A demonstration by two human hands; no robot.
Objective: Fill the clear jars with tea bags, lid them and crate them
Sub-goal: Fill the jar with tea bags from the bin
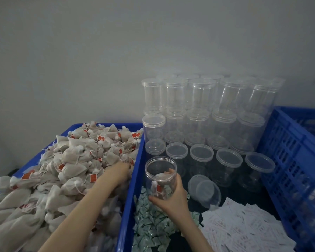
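While the right hand (173,194) wraps its fingers and thumb around the open clear plastic jar (161,179) at about five o'clock from frame centre, the left hand (119,170) is out at seven o'clock, reaching into the heap of white mesh tea bags with red tags (71,160) that fills the blue plastic tub (127,206). Its fingertips are buried among the bags, so I cannot tell whether they are spread or already pinched on one. The jar stands upright with its mouth open, only a few tea bags lying in the bottom, so I'd judge the filling barely begun. Just beside it, at four o'clock, lie two loose clear round lids (205,191), one overlapping the other. Behind, toward two o'clock, rises the stack of empty lidded clear jars (204,113), and at three o'clock sits the blue slatted plastic crate (289,160). Small green-printed sachets (149,220) are scattered under the jar's base, with white paper slips (244,226) spread out at five o'clock. Now the risks: those tag strings are tangled through the heap, so a grab could drag up a trailing clump that snags on the jar's rim and spills over the tub wall. The jar rests on loose sachets, not a flat base, so a careless drop could tip it if that right-hand grip slackens. And a stray elbow toward two o'clock could topple the light empties.
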